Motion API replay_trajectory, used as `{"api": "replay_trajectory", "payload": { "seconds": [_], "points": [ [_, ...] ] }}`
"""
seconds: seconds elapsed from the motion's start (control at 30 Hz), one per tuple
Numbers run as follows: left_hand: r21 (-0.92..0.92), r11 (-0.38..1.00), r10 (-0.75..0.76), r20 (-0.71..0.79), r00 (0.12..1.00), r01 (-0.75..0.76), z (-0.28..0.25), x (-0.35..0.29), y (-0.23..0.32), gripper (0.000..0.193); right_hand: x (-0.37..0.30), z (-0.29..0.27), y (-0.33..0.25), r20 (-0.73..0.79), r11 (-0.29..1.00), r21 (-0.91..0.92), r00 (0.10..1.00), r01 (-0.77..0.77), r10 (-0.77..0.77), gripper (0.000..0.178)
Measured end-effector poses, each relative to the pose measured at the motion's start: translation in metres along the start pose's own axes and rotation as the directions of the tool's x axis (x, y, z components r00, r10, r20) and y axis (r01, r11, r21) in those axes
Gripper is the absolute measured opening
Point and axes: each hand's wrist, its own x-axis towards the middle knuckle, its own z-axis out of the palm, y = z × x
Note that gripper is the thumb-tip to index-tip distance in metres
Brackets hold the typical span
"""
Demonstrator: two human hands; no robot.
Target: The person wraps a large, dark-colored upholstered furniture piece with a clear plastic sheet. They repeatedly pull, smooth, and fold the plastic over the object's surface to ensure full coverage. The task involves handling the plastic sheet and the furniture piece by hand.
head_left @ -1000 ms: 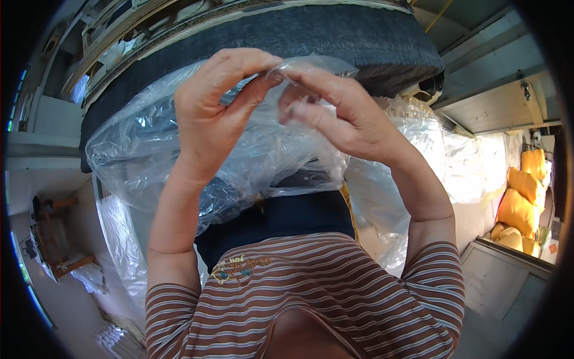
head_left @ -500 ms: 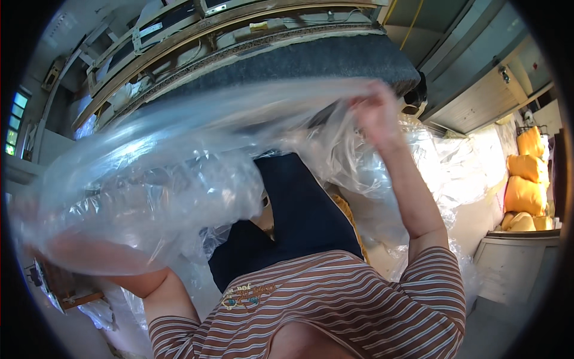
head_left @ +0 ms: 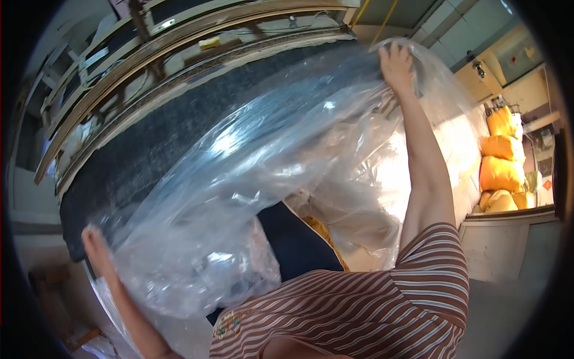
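Note:
A large clear plastic sheet spreads across the dark padded table top and hangs down in folds toward my body. At the far right of the table my right hand lies flat on the sheet with its fingers spread. My left hand is at the table's near left corner, beside the sheet's left edge. It is slightly blurred, its fingers look stretched out, and no grip on the plastic shows. A bunched part of the sheet drapes in front of my dark trousers.
A long wooden and metal frame runs along the table's far side, with a small yellow block on it. More crumpled plastic glows in bright light at the right. Yellow bundles are stacked on a pale cabinet.
The sheet has come down from the air onto the table. My right hand has moved up and right, its fingers now spread. My left hand has swung inward to the table's left corner.

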Motion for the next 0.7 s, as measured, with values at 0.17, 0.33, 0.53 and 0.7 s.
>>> {"api": "replay_trajectory", "payload": {
  "seconds": [0.17, 0.33, 0.53, 0.7],
  "points": [
    [0.324, 0.937, -0.096, -0.128, 0.987, 0.133, -0.123, 0.034, -0.165, 0.037, 0.002, 0.054, 0.015, 0.232, 0.935, 0.269, 0.926, 0.232, -0.297, 0.064],
    [0.604, 0.769, -0.099, -0.21, 0.973, 0.208, -0.146, 0.107, -0.245, 0.041, 0.007, 0.041, 0.002, 0.112, 0.718, 0.663, 0.919, 0.214, -0.378, 0.056],
    [0.64, 0.698, -0.171, -0.285, 0.943, 0.32, -0.083, 0.182, -0.266, 0.049, 0.041, 0.02, 0.021, 0.087, 0.891, 0.269, 0.912, 0.366, -0.4, 0.014],
    [0.527, 0.753, -0.222, -0.36, 0.906, 0.394, -0.087, 0.205, -0.275, 0.048, 0.038, 0.01, -0.022, 0.009, 0.946, 0.274, 0.984, 0.171, -0.18, 0.024]
  ]
}}
